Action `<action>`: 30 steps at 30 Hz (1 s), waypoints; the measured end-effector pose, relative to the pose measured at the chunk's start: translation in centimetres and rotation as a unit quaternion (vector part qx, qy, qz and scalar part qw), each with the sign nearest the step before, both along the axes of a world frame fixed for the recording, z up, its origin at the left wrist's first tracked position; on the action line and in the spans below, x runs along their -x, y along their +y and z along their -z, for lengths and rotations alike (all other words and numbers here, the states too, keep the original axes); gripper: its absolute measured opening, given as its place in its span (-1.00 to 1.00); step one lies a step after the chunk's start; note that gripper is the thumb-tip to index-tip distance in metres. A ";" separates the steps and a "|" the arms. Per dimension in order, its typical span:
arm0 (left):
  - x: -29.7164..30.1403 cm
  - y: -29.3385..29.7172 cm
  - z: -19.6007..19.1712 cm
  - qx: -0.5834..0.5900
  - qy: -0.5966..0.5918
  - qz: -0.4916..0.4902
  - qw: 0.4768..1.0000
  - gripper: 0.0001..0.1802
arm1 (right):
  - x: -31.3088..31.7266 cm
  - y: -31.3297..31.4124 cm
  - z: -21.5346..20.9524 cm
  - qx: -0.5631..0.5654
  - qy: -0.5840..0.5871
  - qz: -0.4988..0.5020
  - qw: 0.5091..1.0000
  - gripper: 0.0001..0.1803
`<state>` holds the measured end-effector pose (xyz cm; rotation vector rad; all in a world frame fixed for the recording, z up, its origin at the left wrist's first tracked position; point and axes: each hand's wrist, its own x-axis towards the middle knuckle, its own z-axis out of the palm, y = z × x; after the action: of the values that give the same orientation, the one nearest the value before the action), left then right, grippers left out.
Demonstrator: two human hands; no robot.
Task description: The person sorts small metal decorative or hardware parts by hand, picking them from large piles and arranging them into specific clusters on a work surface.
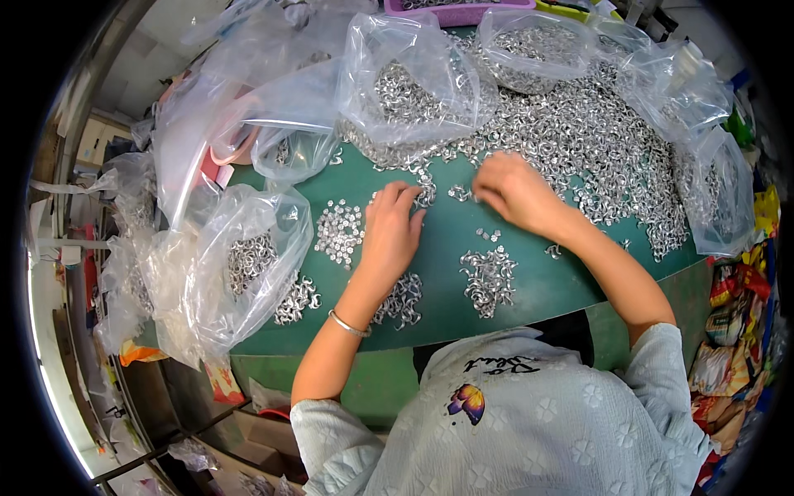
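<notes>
While small piles [490, 281] are apparently done on the near side of left grip [392, 225] and right grip [514, 192], a large heap of metal pieces [608, 124] is left beyond; whether anything is grasped by either cannot be told.

The surface [447, 248] over there is dark green, the parts [608, 136] silver, the tray [463, 16] purple, and the pale grey shirt [517, 434] bears clovers [583, 451] and a purple-and-orange butterfly [469, 403].
</notes>
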<state>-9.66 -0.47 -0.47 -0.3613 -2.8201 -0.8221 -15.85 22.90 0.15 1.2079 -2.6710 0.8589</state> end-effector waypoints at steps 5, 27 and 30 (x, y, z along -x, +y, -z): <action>0.8 1.1 0.6 -0.010 0.045 0.013 0.999 -0.69 | -0.4 0.5 1.0 -0.006 0.061 0.093 0.994 -0.93; 1.0 3.6 0.6 -0.061 0.041 0.087 0.993 -0.88 | -3.3 3.5 0.4 0.020 -0.074 -0.032 0.997 -0.84; -0.4 5.1 0.7 -0.106 -0.003 0.142 0.984 -0.89 | -4.2 3.1 1.3 0.021 -0.049 0.029 0.998 -0.87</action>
<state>-9.21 4.61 -1.12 -0.7376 -2.6865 -1.1695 -11.63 26.04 -1.12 1.1017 -2.7338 0.9846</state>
